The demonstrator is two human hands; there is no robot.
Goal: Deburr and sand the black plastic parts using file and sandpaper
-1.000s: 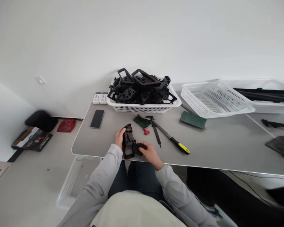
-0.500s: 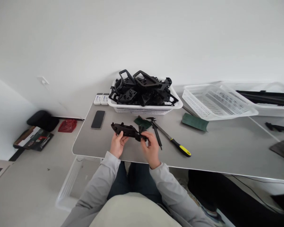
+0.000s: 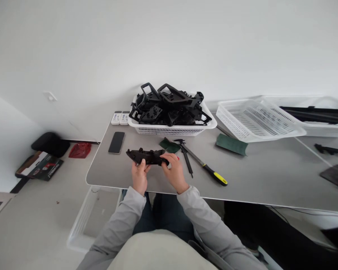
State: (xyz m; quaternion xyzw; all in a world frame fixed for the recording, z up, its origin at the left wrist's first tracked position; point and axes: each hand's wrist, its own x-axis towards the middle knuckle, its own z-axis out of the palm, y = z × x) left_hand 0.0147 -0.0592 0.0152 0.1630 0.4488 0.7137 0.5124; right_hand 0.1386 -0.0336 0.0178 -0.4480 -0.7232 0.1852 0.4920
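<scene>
Turned crosswise since a second ago, the black plastic bracket (image 3: 147, 156) now sits between both hands above the table (image 3: 107, 172). Left-hand fingers (image 3: 140, 176) are clamped on its near side, thumb on the face; the right hand (image 3: 174, 171) pinches its right end, though its fingertips are partly hidden from me. If the right presses harder than the left braces, I think the bracket could twist loose, or a thin tab snap. Just beyond the right knuckles, a red piece (image 3: 178, 158) peeks out and might get brushed aside. Farther right, the caliper (image 3: 188, 163) and yellow-and-black-handled file (image 3: 216, 177) could be knocked by a careless elbow.
</scene>
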